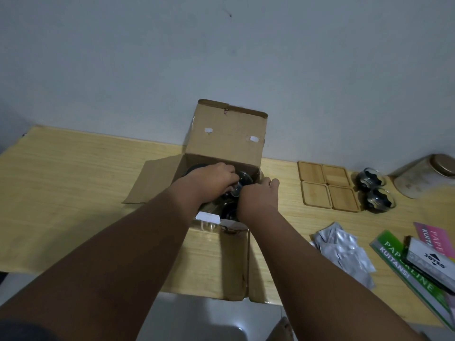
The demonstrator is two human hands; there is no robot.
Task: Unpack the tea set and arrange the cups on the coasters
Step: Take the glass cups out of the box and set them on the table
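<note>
An open cardboard box (225, 141) stands on the wooden table, its flaps spread. Both my hands reach into it. My left hand (214, 179) and my right hand (258, 195) close together on a glass cup (237, 189) just inside the box; more dark glassware (229, 210) lies below. To the right lie several square wooden coasters (327, 187) in a block, all bare. Two glass cups with dark inserts (370, 179) (379, 200) stand on the table just right of the coasters.
A large lidded jar (423, 175) leans at the far right against the wall. Silver foil packets (344, 249) and receipt books with a black stamp-pad box (428, 259) lie at the front right. The table's front edge (209, 295) is near me.
</note>
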